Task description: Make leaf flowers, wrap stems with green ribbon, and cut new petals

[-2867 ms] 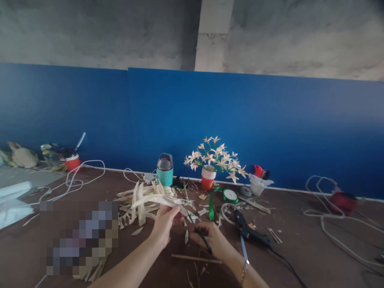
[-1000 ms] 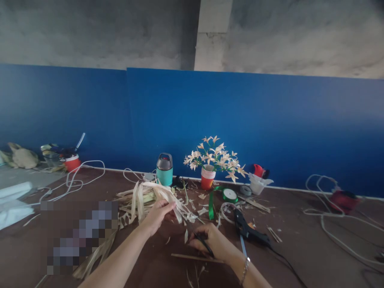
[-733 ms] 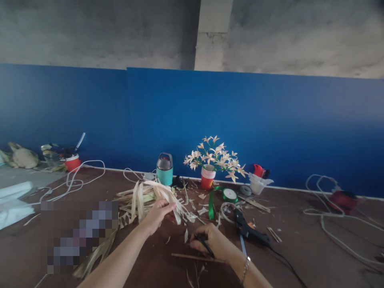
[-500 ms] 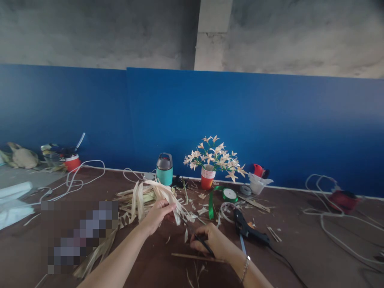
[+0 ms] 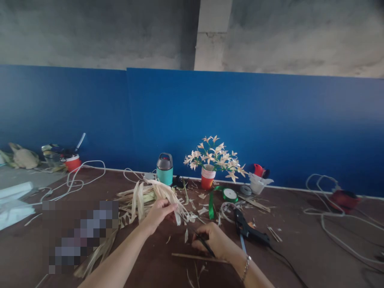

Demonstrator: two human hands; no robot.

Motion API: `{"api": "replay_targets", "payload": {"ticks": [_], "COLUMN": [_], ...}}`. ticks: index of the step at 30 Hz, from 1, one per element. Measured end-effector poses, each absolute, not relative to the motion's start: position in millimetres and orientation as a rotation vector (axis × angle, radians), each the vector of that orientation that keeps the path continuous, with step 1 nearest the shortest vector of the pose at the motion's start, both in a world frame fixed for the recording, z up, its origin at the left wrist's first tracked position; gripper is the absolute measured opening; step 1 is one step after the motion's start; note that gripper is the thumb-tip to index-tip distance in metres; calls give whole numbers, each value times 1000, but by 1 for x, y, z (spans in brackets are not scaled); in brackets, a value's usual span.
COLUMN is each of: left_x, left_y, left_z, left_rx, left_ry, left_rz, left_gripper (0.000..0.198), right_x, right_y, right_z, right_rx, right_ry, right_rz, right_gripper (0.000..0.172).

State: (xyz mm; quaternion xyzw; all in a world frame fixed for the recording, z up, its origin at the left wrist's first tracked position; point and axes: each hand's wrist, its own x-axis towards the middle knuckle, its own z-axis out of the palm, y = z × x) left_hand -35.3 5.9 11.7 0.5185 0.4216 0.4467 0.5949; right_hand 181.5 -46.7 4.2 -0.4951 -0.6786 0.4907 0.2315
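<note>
My left hand [image 5: 160, 212] pinches a pale, dried corn husk [image 5: 169, 193] between thumb and fingers, and the husk drapes over the pile behind it. Lower and to the right, my right hand [image 5: 211, 240] is closed on dark scissors [image 5: 204, 242], whose narrow tip points up and left toward the husk's hanging end. Fingers hide part of the scissors' handles. More dried husks [image 5: 132, 198] lie heaped beyond my left hand. A thin stick [image 5: 192, 257] lies on the table below my right hand.
Husk flowers stand in red paper cups [image 5: 207, 178], near a green ribbon spool [image 5: 230, 195]. A black glue gun [image 5: 249, 230] with its cord lies right of my right hand. A teal lantern-like device [image 5: 165, 172] stands at the back. Husk scraps litter the brown table [image 5: 300, 260].
Very little differs. My right hand has shifted slightly to the right with the scissors, and my left hand keeps its hold on the husk.
</note>
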Motion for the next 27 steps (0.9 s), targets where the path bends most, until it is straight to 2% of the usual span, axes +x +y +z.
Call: {"api": "replay_targets", "payload": {"ticks": [6, 11, 27], "left_x": [-34, -35, -26], "left_y": [4, 5, 0], "left_z": [15, 18, 17], "left_rx": [1280, 1341, 1329], "left_ry": [1036, 1161, 1125], "left_rz": [1074, 1200, 1172], "left_gripper": [25, 30, 28], "right_x": [182, 183, 176], "right_y": [-46, -47, -52], "right_z": [3, 8, 16], "right_rx": [-1400, -1422, -1370], "right_ry": [-1845, -1814, -1919], "right_rz": [1397, 1466, 1344], "right_gripper": [18, 21, 15]}}
